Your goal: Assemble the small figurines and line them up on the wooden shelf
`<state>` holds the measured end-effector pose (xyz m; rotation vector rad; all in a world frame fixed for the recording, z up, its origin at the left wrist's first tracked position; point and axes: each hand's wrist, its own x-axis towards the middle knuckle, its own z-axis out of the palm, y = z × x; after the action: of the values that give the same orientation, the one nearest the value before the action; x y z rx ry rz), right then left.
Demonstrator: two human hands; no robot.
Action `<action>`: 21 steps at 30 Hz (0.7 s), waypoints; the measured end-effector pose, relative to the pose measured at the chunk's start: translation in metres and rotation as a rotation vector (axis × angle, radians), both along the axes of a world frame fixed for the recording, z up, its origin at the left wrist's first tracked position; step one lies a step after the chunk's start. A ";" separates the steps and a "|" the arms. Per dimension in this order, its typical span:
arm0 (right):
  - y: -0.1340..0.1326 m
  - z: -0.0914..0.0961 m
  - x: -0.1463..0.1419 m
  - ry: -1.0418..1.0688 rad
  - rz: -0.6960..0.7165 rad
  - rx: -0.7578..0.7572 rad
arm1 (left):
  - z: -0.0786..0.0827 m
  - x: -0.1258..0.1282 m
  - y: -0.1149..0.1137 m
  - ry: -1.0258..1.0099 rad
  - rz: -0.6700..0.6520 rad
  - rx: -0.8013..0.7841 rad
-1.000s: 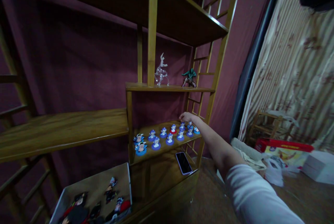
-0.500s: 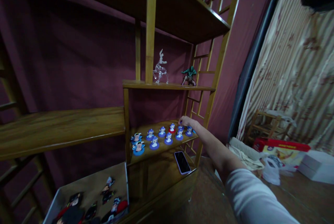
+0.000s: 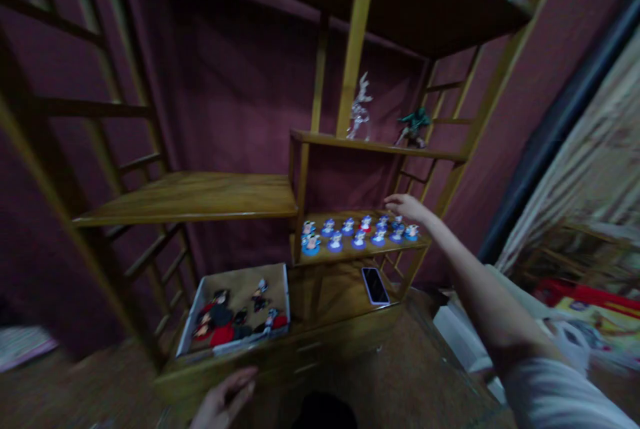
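Observation:
My right hand (image 3: 406, 206) reaches out over the right end of a small wooden shelf (image 3: 365, 254). Under it stand several small white figurines on blue bases (image 3: 357, 232), in two rows; one has a red base. The fingers hang loosely apart above the rightmost figurines and nothing shows in them. My left hand (image 3: 225, 402) is low at the bottom edge, fingers relaxed and apart, near the front of the lowest shelf board. It holds nothing.
A cardboard box (image 3: 235, 306) with dark and red figures sits on the lowest shelf. A phone (image 3: 375, 284) lies flat beside it. A glass deer (image 3: 360, 109) and a green figure (image 3: 414, 126) stand on the upper shelf. Boxes and bags (image 3: 595, 302) lie at right.
The view has swung left and down, blurring the picture. My left hand has come into sight at the bottom. My right hand stays over the right-hand figurines.

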<state>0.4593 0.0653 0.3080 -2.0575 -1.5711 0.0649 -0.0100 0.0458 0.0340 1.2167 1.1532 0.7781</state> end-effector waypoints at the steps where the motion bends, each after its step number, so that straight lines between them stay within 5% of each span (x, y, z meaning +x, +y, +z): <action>1: -0.012 -0.005 -0.008 0.049 0.049 0.117 | -0.001 -0.006 0.001 -0.035 0.026 0.021; 5: -0.070 -0.052 -0.064 0.458 0.241 0.232 | 0.003 -0.029 0.017 -0.198 0.290 0.047; 9: -0.089 -0.134 -0.151 0.782 0.370 -0.013 | 0.020 -0.035 0.053 -0.443 0.472 0.049; 14: -0.011 -0.225 -0.233 0.898 0.478 -0.158 | 0.021 -0.038 0.107 -0.562 0.677 0.048; 21: 0.120 -0.298 -0.287 0.666 0.354 -0.242 | -0.003 -0.056 0.146 -0.643 0.752 -0.139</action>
<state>0.1723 0.1850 0.0100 -1.6317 -1.5028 1.0016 -0.0660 0.1916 0.0314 0.3201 1.0758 1.4880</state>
